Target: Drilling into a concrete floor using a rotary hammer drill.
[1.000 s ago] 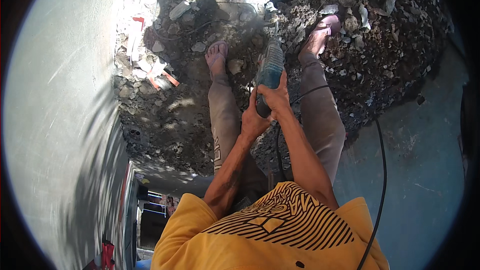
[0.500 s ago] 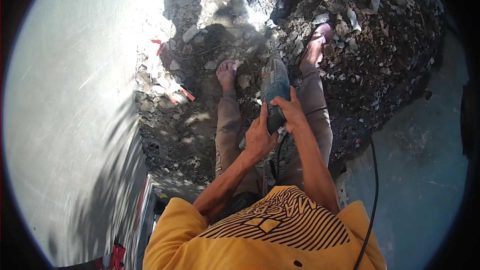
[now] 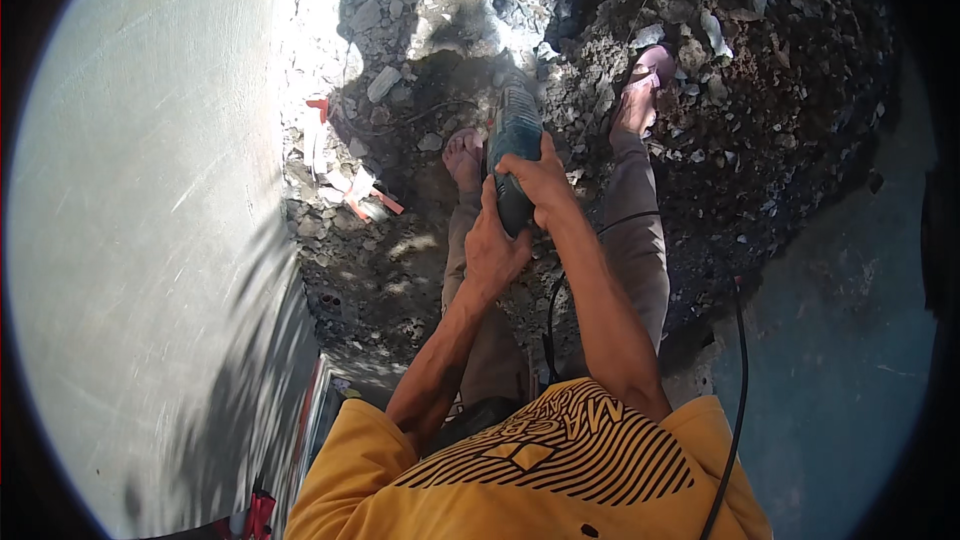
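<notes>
While both hands close around the dark rear part of a teal power tool [image 3: 519, 130], its body points away from the person, between the two legs and nearer the left foot [image 3: 463, 160] than the right foot [image 3: 636, 105]. The tool's long axis runs almost straight ahead from the hands, its ribbed front end toward broken, stony ground [image 3: 410, 105]; where the tip ends is too blurred to tell. The right hand [image 3: 543, 183] sits farther forward, its fingers curled against the right side and its thumb laid across the top, so it is the nearer one to the working end. The left hand [image 3: 495, 250] is behind it, cupped about the left and back of the grip, one finger stretched along the side; how tightly either palm presses is hidden. A black cable [image 3: 743, 380] hangs at the person's right, well apart from the hands, and a pale wall [image 3: 160, 190] stands at the left.
</notes>
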Motion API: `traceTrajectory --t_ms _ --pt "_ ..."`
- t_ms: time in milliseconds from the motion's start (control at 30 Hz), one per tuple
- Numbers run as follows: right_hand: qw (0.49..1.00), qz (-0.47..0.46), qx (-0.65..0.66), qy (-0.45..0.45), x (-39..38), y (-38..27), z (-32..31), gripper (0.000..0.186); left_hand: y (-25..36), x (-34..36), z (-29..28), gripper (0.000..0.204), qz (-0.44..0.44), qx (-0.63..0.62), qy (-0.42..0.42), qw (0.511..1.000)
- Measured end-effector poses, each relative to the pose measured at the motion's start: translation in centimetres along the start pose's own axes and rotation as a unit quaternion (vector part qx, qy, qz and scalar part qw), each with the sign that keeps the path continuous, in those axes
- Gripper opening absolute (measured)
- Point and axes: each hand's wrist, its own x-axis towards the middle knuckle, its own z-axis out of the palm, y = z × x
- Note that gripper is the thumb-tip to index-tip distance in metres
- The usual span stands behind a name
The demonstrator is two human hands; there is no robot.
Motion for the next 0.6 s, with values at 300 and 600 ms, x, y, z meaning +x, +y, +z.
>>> traceTrajectory --t_ms 300,600 --pt "0.941 -0.303 -0.097 0.114 0.6 -6.8 -1.0 0.059 10.3 9.6 -1.9 0.073 -0.118 0.063 -0.049 0.99" --pt "0.98 -0.18 -0.046 0.063 7.4 -17.0 -7.8 0.048 19.9 19.1 1.5 0.08 -0.125 0.179 -0.07 0.973"
